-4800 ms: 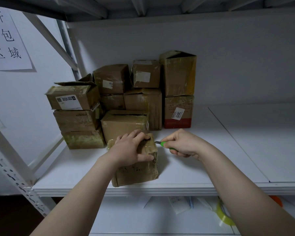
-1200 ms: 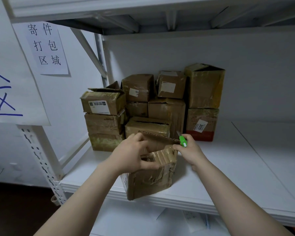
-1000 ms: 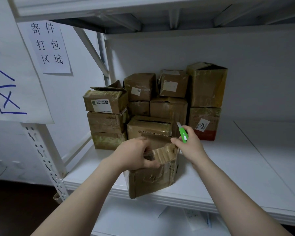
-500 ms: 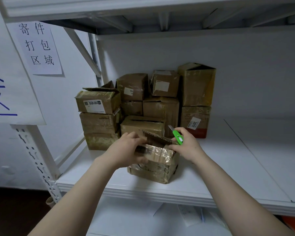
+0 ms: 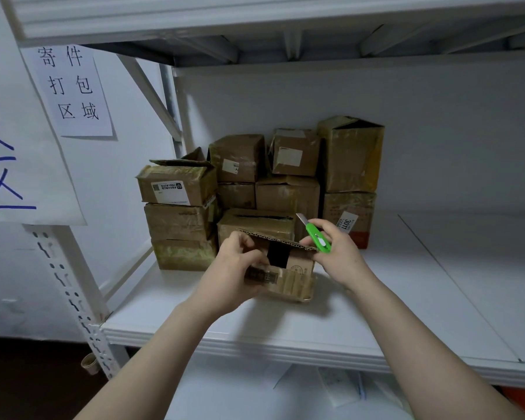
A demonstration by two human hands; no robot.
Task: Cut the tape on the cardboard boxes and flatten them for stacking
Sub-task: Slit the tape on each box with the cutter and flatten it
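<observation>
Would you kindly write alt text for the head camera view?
A left hand grips a small opened brown cardboard box on a white metal shelf; the right hand holds a green utility knife. Taped cardboard boxes are stacked behind.

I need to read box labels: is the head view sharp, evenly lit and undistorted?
Head view: dim light, no glare; rack upright leans from wide-angle distortion; opened box casts a soft shadow rightward; green knife in the right hand is crisp; the 3011 label reads, finer print does not.

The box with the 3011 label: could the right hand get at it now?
Probably yes: the 3011 box sits just behind the right hand with nothing between, though its fingers hold the green cutter.
</observation>
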